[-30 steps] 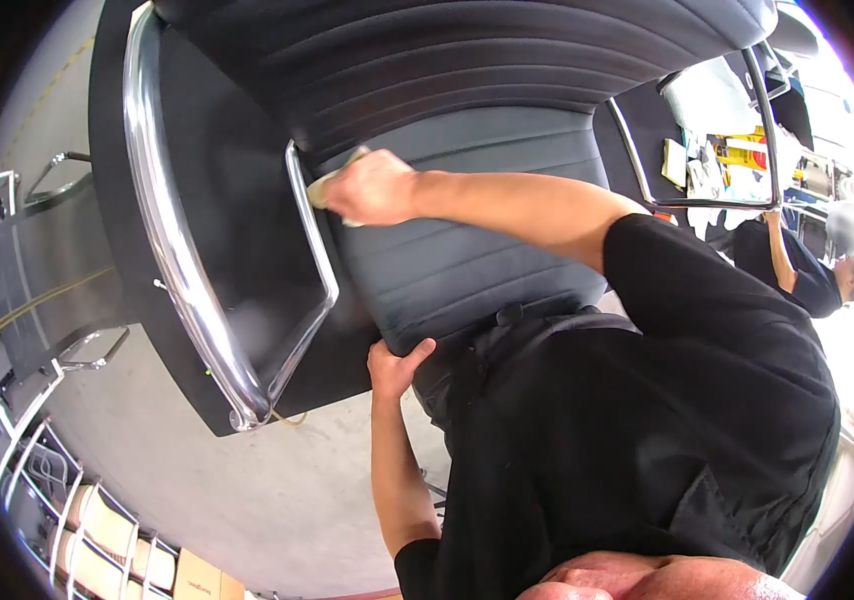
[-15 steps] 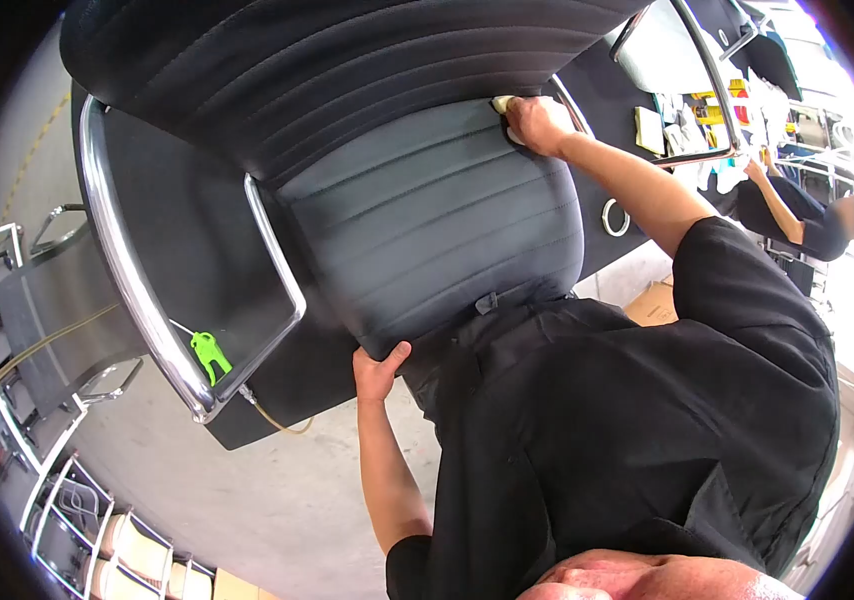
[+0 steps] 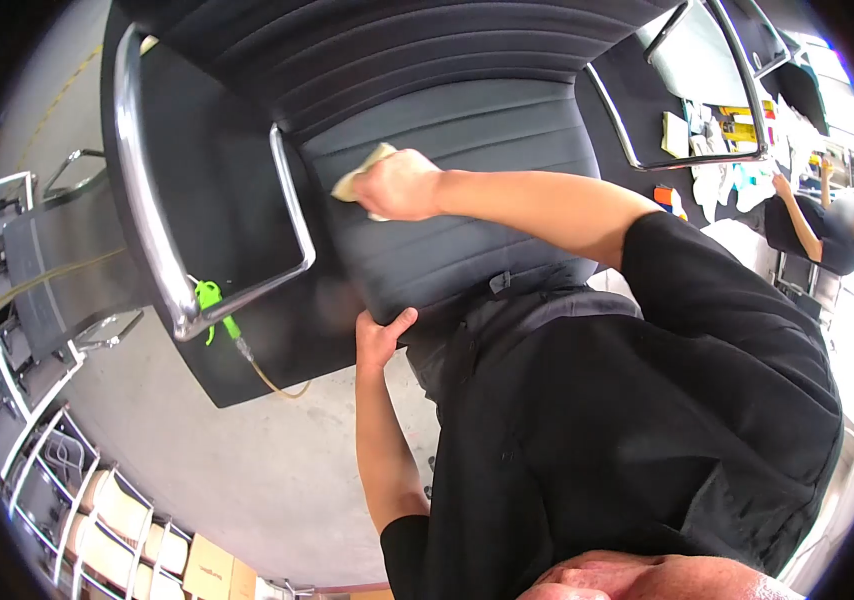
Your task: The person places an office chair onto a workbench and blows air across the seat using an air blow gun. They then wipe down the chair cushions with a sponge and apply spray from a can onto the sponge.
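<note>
A black padded chair with ribbed seat (image 3: 487, 130) and backrest (image 3: 397, 50) fills the upper middle. My right hand (image 3: 399, 186) is closed on a pale yellowish cloth (image 3: 355, 186) and presses it on the left part of the seat. My left hand (image 3: 381, 336) grips the seat's near left corner, thumb on top and its other fingers hidden below the edge. Left of the seat is a chrome armrest frame (image 3: 297, 215), with a second armrest frame (image 3: 612, 115) on the right.
A green air gun (image 3: 212, 305) with a hose lies at the table's (image 3: 277, 370) left end. Stacked chairs and a cardboard box (image 3: 209, 568) stand lower left. At the right, a co-worker (image 3: 827, 235) is beside gloves and yellow packages. An orange item (image 3: 669, 200) lies near the right armrest.
Since half a second ago, my right hand has swept the cloth from the seat's far right corner to its left side. My left hand keeps its hold on the near corner.
</note>
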Demonstrator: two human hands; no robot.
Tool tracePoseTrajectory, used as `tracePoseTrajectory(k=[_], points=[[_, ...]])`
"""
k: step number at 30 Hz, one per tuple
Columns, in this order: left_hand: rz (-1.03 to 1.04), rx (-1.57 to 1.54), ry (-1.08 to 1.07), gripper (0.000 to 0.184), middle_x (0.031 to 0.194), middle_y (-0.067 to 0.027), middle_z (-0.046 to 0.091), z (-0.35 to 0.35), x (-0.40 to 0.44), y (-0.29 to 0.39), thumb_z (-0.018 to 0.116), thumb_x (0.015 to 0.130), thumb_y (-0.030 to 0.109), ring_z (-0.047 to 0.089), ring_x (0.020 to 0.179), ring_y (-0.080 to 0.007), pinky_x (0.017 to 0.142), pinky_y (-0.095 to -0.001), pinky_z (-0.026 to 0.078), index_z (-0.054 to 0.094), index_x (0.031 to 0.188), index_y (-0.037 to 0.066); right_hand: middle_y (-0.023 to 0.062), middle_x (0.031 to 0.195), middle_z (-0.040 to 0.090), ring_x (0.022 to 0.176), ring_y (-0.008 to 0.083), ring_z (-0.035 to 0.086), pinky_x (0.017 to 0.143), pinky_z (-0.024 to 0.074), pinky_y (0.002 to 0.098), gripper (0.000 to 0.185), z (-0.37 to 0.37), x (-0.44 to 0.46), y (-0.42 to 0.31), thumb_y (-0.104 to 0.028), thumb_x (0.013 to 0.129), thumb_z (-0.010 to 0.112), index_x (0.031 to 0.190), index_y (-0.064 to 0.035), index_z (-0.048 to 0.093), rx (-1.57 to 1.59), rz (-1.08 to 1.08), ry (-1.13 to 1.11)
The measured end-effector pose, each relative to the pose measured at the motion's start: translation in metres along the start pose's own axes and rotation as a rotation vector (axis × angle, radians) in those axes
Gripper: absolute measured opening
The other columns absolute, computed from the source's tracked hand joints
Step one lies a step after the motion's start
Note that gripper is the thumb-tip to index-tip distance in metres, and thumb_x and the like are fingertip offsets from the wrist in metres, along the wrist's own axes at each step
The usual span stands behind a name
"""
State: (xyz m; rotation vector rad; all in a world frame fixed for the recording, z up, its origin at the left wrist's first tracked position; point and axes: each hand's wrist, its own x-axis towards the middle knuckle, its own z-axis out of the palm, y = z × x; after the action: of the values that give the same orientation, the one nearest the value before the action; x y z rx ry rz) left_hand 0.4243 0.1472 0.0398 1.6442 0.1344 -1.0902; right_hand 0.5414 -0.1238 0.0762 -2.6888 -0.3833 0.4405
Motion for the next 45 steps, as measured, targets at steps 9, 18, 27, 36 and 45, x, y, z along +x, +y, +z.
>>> tracePoseTrajectory(k=[9, 18, 27, 36, 45], points=[[0.033, -0.033, -0.008, 0.054, 0.102, -0.0106, 0.076, 0.002, 0.002, 0.001, 0.09, 0.076, 0.033, 0.071, 0.091, -0.0199, 0.083, -0.0344, 0.055, 0.072, 0.108, -0.006, 0.0111, 0.07, 0.067, 0.062, 0.0307, 0.069, 0.06, 0.0554, 0.0451, 0.014, 0.048, -0.122, -0.054, -0.021, 0.079, 0.067, 0.077, -0.0091, 0.061, -0.045, -0.258, 0.048], [0.2, 0.062, 0.057, 0.047, 0.095, -0.0083, 0.076, 0.003, 0.002, -0.002, 0.089, 0.078, 0.036, 0.069, 0.086, -0.0166, 0.079, -0.0334, 0.053, 0.074, 0.101, -0.002, 0.0106, 0.071, 0.069, 0.062, 0.029, 0.07, 0.055, 0.052, 0.0413, 0.01, 0.034, 0.0, -0.114, -0.016, 0.081, 0.065, 0.085, -0.0061, 0.067, -0.167, -0.079, 0.138], [0.309, 0.072, 0.008, 0.058, 0.106, -0.0084, 0.075, 0.001, -0.004, -0.008, 0.096, 0.068, 0.023, 0.069, 0.098, -0.0174, 0.087, -0.0334, 0.054, 0.07, 0.113, -0.003, 0.0106, 0.072, 0.066, 0.067, 0.0275, 0.069, 0.059, 0.0525, 0.042, 0.017, 0.108, -0.111, -0.098, -0.023, 0.076, 0.066, 0.08, -0.0066, 0.062, -0.147, -0.334, 0.388], [0.166, 0.031, -0.338, 0.072, 0.128, -0.0085, 0.067, -0.019, 0.001, -0.004, 0.089, 0.07, 0.008, 0.061, 0.12, -0.0199, 0.104, -0.0359, 0.047, 0.058, 0.134, 0.0, 0.0117, 0.07, 0.069, 0.059, 0.0277, 0.069, 0.054, 0.0533, 0.0404, 0.022, 0.077, -0.094, -0.122, -0.029, 0.085, 0.067, 0.078, -0.0083, 0.067, -0.219, 0.038, 0.361], [-0.082, -0.754, -0.583, 0.063, 0.126, -0.0146, 0.066, -0.056, 0.031, -0.029, 0.049, 0.1, 0.054, 0.065, 0.113, -0.028, 0.097, -0.0479, 0.054, 0.061, 0.127, -0.002, 0.0144, 0.075, 0.071, 0.071, 0.0322, 0.072, 0.063, 0.0563, 0.0433, 0.021, 0.066, -0.049, -0.136, -0.025, 0.082, 0.068, 0.083, -0.0044, 0.064, -0.018, 0.209, 0.358]])
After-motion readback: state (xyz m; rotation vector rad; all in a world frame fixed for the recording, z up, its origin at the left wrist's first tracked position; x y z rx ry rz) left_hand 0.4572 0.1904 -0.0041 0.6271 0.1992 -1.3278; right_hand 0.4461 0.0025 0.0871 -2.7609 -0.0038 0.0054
